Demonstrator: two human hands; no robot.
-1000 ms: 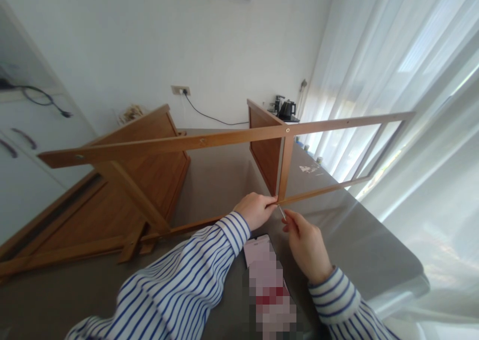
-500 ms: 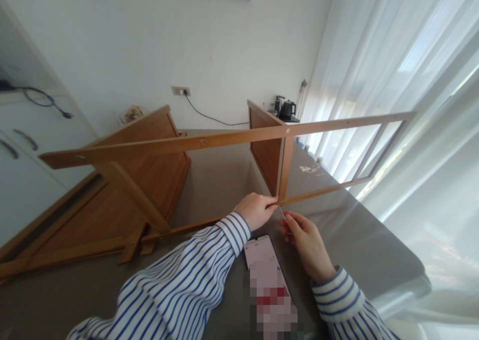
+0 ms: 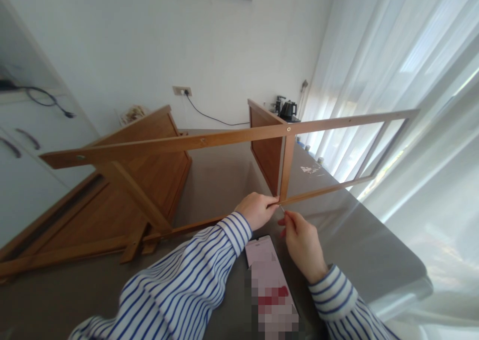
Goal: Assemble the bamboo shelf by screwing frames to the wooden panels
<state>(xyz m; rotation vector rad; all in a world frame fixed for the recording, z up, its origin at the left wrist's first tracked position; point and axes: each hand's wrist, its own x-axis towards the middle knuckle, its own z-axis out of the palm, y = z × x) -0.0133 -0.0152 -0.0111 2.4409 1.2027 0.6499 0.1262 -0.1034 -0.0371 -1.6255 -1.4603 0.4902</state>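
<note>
At the post (image 3: 287,168), the left hand (image 3: 256,211) clasps the lower rail (image 3: 318,192); the right hand (image 3: 304,244) pinches a tool (image 3: 282,208) slanting up-left towards it.

your left sleeve (image 3: 179,282) and right sleeve (image 3: 357,315) are white with narrow blue stripes running lengthwise; the left one creases loosely. on each cuff (image 3: 236,230) the stripes circle the wrist. your left hand (image 3: 255,210) and right hand (image 3: 306,245) are bare.
</note>
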